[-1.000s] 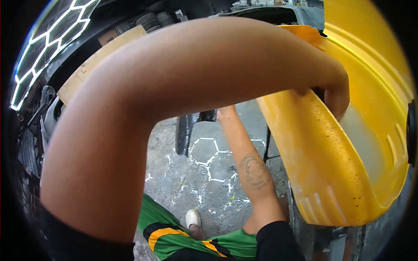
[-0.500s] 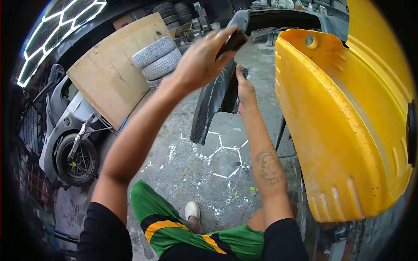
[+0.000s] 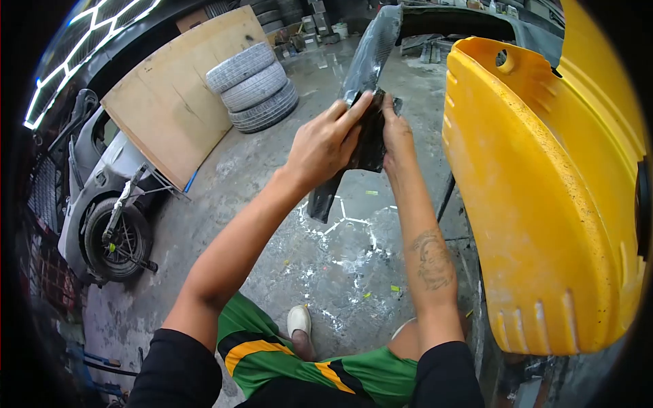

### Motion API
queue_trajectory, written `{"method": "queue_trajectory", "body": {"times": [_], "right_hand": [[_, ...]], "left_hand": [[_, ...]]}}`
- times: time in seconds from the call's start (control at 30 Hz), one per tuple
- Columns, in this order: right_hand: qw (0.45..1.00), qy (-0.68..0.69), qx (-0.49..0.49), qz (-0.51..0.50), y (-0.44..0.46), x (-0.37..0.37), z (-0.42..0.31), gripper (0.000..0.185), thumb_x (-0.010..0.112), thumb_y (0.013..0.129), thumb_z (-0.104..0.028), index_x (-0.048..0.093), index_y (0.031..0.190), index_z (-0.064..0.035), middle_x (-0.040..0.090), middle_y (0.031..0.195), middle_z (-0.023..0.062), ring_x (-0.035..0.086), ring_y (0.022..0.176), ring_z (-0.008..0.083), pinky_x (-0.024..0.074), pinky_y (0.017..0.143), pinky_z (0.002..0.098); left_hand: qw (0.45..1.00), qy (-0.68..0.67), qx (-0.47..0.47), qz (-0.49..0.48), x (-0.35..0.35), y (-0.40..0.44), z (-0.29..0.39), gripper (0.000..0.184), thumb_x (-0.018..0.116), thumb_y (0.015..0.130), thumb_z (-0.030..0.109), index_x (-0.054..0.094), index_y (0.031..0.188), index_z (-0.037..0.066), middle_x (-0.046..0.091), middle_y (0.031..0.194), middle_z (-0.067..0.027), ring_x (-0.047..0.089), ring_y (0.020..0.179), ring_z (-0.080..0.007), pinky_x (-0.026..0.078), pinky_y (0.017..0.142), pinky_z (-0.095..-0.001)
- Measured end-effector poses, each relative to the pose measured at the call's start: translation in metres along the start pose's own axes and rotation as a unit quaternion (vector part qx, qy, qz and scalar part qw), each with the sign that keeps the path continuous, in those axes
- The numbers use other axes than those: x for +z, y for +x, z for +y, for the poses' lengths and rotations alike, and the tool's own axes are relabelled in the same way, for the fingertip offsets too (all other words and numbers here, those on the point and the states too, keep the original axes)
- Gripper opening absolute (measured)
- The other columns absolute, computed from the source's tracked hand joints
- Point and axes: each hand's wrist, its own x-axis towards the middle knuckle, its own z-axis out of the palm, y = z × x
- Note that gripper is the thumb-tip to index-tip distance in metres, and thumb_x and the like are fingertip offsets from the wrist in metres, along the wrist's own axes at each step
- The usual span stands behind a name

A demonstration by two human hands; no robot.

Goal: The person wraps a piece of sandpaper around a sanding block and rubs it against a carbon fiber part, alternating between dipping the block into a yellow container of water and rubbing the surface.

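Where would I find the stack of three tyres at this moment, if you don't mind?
In the head view, the tyre stack stands on the floor at upper left, beyond the left hand and overlapping the right edge of the wooden board.

Left of top centre you have three stacked tyres (image 3: 255,92), just beside a large plywood sheet (image 3: 173,102). At the left edge you can see a grey vehicle body (image 3: 92,194) and a wheel (image 3: 129,238); at upper left, glowing hexagonal light strips (image 3: 66,68). A small white bucket (image 3: 341,30) stands near your top centre, on concrete floor (image 3: 211,224).
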Motion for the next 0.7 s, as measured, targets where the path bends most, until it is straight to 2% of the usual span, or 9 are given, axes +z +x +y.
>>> {"method": "queue_trajectory", "body": {"times": [0.07, 0.17, 0.27, 0.33, 0.4, 0.47, 0.53, 0.6, 0.7], "right_hand": [[0.997, -0.050, -0.005, 0.057, 0.005, 0.000, 0.007, 0.090, 0.059, 0.098, -0.070, 0.060, 0.123, 0.0173, 0.069, 0.115, 0.0234, 0.069, 0.105, 0.0294, 0.0561, 0.090, 0.0395], [0.989, -0.086, -0.029, 0.113, 0.010, -0.002, 0.014, 0.092, 0.060, 0.097, -0.071, 0.060, 0.124, 0.0167, 0.070, 0.115, 0.0230, 0.069, 0.102, 0.0288, 0.0559, 0.087, 0.0392], [0.999, -0.013, -0.006, 0.031, 0.008, 0.000, 0.015, 0.090, 0.059, 0.097, -0.070, 0.062, 0.121, 0.0159, 0.070, 0.116, 0.0230, 0.069, 0.102, 0.0282, 0.0559, 0.086, 0.0394], [0.998, -0.041, 0.008, 0.049, 0.005, -0.002, 0.010, 0.083, 0.059, 0.099, -0.068, 0.066, 0.116, 0.0131, 0.072, 0.112, 0.0199, 0.069, 0.102, 0.0247, 0.0563, 0.086, 0.0387], [0.999, 0.033, 0.009, -0.009, 0.010, -0.006, 0.005, 0.077, 0.059, 0.100, -0.066, 0.069, 0.111, 0.0095, 0.074, 0.109, 0.0166, 0.071, 0.098, 0.0235, 0.0570, 0.084, 0.0378], [0.998, -0.036, -0.007, 0.052, 0.019, -0.005, 0.019, 0.069, 0.056, 0.103, -0.063, 0.071, 0.112, 0.0040, 0.075, 0.107, 0.0141, 0.073, 0.090, 0.0245, 0.0583, 0.081, 0.0390], [0.996, 0.069, 0.040, -0.030, 0.019, -0.007, 0.014, 0.067, 0.053, 0.104, -0.062, 0.070, 0.119, 0.0010, 0.075, 0.109, 0.0135, 0.074, 0.096, 0.0247, 0.0590, 0.086, 0.0393], [0.989, 0.134, 0.040, -0.049, 0.012, 0.003, 0.008, 0.069, 0.049, 0.105, -0.064, 0.069, 0.122, -0.0005, 0.075, 0.111, 0.0132, 0.074, 0.099, 0.0249, 0.0590, 0.089, 0.0392], [0.969, 0.232, 0.027, -0.082, 0.007, 0.004, 0.005, 0.074, 0.041, 0.105, -0.069, 0.068, 0.126, -0.0031, 0.075, 0.115, 0.0128, 0.074, 0.102, 0.0255, 0.0592, 0.092, 0.0392]], "left_hand": [[0.998, 0.011, -0.034, -0.047, -0.007, -0.043, 0.017, 0.059, 0.066, 0.095, 0.010, 0.051, 0.152, 0.013, 0.059, 0.096, -0.0129, 0.066, 0.078, -0.0332, 0.053, 0.067, -0.0447], [0.998, 0.013, 0.000, -0.069, -0.006, -0.055, 0.010, 0.059, 0.066, 0.095, 0.009, 0.051, 0.152, 0.014, 0.058, 0.094, -0.0123, 0.066, 0.078, -0.0316, 0.054, 0.066, -0.0433], [0.998, 0.004, 0.033, -0.046, -0.004, -0.007, -0.006, 0.064, 0.069, 0.092, 0.006, 0.052, 0.154, 0.014, 0.056, 0.089, -0.0148, 0.062, 0.072, -0.0347, 0.051, 0.062, -0.0459], [0.999, -0.013, 0.037, -0.008, 0.001, 0.001, -0.010, 0.065, 0.069, 0.092, 0.005, 0.052, 0.154, 0.014, 0.055, 0.087, -0.0147, 0.061, 0.071, -0.0334, 0.051, 0.062, -0.0456], [0.999, -0.016, 0.027, -0.045, -0.009, -0.046, 0.011, 0.063, 0.069, 0.091, 0.005, 0.054, 0.152, 0.014, 0.057, 0.088, -0.0136, 0.061, 0.069, -0.0321, 0.052, 0.061, -0.0436], [0.997, 0.006, 0.048, -0.066, -0.008, -0.064, 0.004, 0.063, 0.069, 0.091, 0.004, 0.055, 0.151, 0.014, 0.058, 0.088, -0.0129, 0.062, 0.068, -0.0315, 0.053, 0.061, -0.0427], [0.997, 0.002, 0.042, -0.062, -0.010, -0.026, -0.004, 0.063, 0.069, 0.091, 0.005, 0.055, 0.152, 0.014, 0.057, 0.088, -0.0133, 0.063, 0.071, -0.0327, 0.053, 0.063, -0.0432], [0.999, 0.016, 0.024, -0.021, -0.006, 0.021, -0.016, 0.061, 0.067, 0.093, 0.003, 0.054, 0.151, 0.013, 0.057, 0.091, -0.0145, 0.063, 0.077, -0.0356, 0.053, 0.066, -0.0441], [0.999, -0.001, 0.004, -0.032, -0.009, -0.007, -0.002, 0.064, 0.068, 0.092, 0.004, 0.053, 0.153, 0.014, 0.057, 0.090, -0.0145, 0.065, 0.078, -0.0354, 0.055, 0.069, -0.0445]]}}
